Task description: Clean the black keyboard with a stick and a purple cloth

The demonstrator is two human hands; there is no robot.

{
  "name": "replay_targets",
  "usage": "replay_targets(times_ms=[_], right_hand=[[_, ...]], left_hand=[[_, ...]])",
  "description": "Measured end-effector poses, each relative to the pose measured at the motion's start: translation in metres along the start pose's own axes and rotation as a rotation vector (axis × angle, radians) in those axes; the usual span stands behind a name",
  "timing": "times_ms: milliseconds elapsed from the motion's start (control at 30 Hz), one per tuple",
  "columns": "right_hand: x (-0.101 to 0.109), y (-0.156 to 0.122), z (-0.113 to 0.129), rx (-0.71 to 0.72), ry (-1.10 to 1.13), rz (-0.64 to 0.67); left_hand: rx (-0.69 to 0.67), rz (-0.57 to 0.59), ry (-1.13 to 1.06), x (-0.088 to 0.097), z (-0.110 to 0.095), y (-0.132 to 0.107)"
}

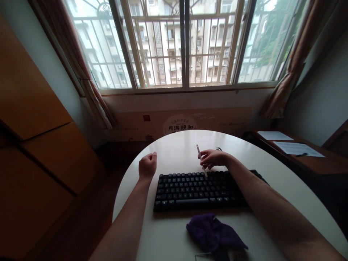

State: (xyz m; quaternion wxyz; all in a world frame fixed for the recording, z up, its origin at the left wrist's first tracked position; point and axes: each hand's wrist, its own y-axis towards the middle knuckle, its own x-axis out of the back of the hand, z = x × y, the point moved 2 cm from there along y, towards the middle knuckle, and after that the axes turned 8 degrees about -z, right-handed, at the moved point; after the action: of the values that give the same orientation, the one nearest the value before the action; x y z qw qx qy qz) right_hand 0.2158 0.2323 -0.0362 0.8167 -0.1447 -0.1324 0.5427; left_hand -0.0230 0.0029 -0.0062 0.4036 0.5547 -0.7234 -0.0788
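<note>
My right grip (212, 158) holds a slim stick (199, 152), its lower end at the back of the black keyboard (187, 190). My left grip (148, 165) is a fist near the keyboard's far left corner; a purple cloth (210, 232) lies on the white surface (171, 156).

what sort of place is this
Probably a room in a home, perhaps an apartment: curtains frame a barred window facing apartment-like buildings, and a round white table holds a keyboard.
</note>
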Motion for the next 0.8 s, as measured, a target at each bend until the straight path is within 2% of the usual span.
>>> replay_targets(times_ms=[100,300,367,500,567,733,800], right_hand=[[0.003,0.002,0.000,0.038,-0.003,-0.032],[0.022,-0.001,0.007,0.142,0.001,-0.236],[0.022,-0.003,0.009,0.139,0.011,-0.214],[0.009,-0.005,0.008,0.077,-0.018,-0.079],[0.004,-0.003,0.008,0.071,-0.054,-0.090],[0.015,0.001,0.015,0.185,-0.149,-0.411],[0.019,-0.002,0.018,0.197,-0.127,-0.437]], left_hand=[[-0.003,0.001,0.005,-0.001,0.000,0.000],[0.003,0.010,0.009,-0.002,0.001,-0.001],[0.005,0.013,0.009,-0.001,0.001,-0.001],[0.011,0.010,0.009,-0.001,0.000,-0.001],[0.013,0.009,0.008,-0.001,0.000,0.000],[0.013,0.011,0.004,-0.001,0.000,0.000],[0.009,0.013,0.003,-0.001,0.001,0.000]])
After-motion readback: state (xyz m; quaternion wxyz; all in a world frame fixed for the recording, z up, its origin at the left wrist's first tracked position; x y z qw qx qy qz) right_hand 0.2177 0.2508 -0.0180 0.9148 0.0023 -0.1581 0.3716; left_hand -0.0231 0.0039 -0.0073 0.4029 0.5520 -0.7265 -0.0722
